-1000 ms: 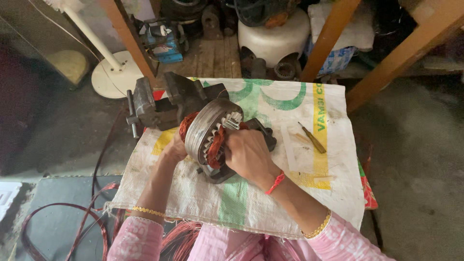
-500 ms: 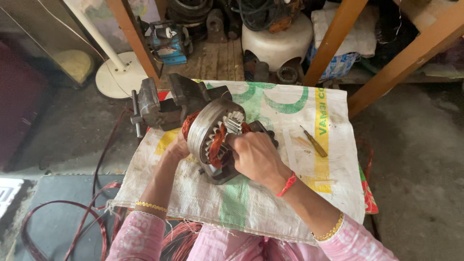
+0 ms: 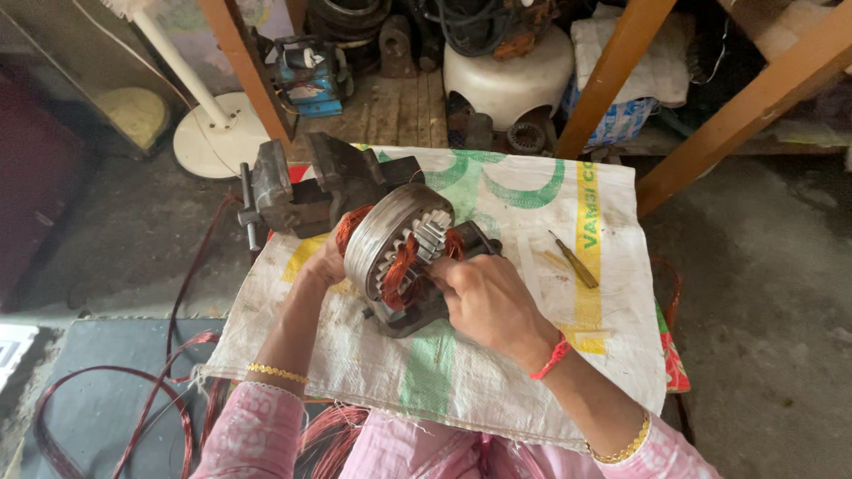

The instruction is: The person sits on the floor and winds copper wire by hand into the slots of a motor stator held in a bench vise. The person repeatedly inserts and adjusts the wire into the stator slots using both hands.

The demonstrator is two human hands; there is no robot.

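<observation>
Head view looks down on a desk covered by a white woven sack with green and yellow print. In the middle of it stands a motor stator, a grey metal ring tilted on its edge, with copper wire coils packed into its inner slots and bulging out at the back. The right hand rests against the front face of the stator, fingers curled closed at the coils in the opening; whether they pinch a wire cannot be told. The left hand is mostly hidden behind the ring, its grip pressed against the back of the stator to steady it; how far the fingers close is hidden. Just behind the stator, touching or nearly so, sits a dark bench vise. A small screwdriver with a yellow handle lies on the sack, well right of the hands. Loose red-brown wire loops over the floor at lower left.
</observation>
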